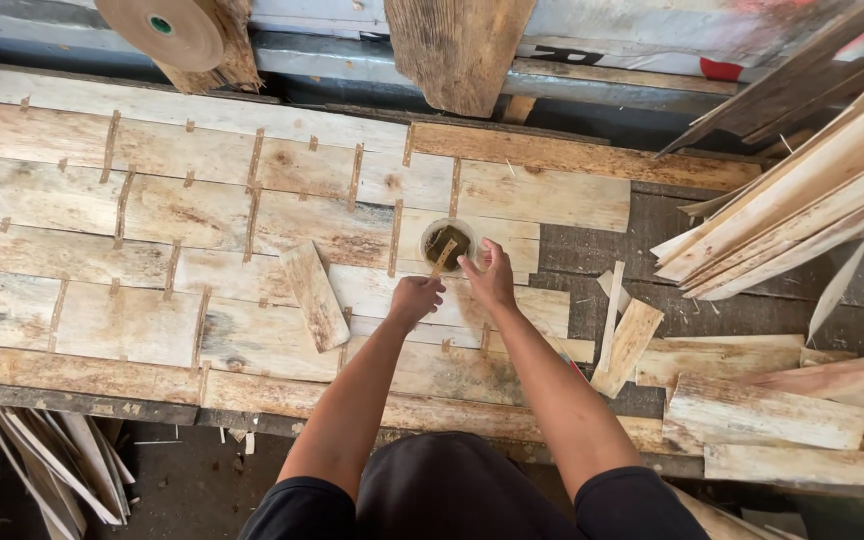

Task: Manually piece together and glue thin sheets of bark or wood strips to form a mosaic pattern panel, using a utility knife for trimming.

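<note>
My left hand [415, 298] is closed on a thin wooden stick [442, 258] whose tip dips into a small round cup [447, 242] of dark liquid. My right hand [490, 277] rests just right of the cup, fingers spread, touching its near edge. Both hands hover over a sheet of pale veneer pieces [152, 250] joined by short strips of brown tape. A loose narrow veneer piece [314, 295] lies slanted on the sheet, left of my left hand.
A roll of brown tape [164, 28] hangs at the back left. A stack of long veneer strips [812, 210] leans at the right, with loose pieces [767, 410] below it. More offcuts [52, 470] lie on the floor at lower left.
</note>
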